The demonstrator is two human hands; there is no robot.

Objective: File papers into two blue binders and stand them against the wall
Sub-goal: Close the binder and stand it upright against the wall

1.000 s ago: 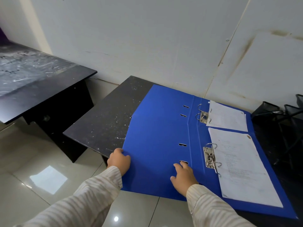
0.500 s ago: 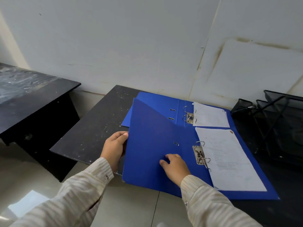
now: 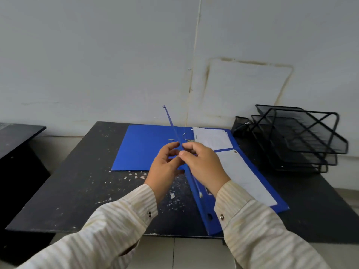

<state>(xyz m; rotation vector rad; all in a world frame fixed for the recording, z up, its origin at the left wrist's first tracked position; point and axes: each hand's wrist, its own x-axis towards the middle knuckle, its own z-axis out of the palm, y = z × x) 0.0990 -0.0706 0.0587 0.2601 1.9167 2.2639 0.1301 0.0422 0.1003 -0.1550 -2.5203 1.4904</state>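
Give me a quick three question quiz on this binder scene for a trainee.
1. True or false: the left hand and right hand both grip the raised cover of the near binder.
2. What stands right of the binders? A) black wire trays B) lamp C) printer
3. Fill in: the far binder lies ___ on the table.
Key: 1 true; 2 A; 3 open.

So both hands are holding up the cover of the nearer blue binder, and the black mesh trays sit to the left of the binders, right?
Not quite: the head view shows the black mesh trays sit right of the far blue binder and the nearer blue binder, not left. The rest stands: the left hand and right hand both hold up the nearer one's raised cover.
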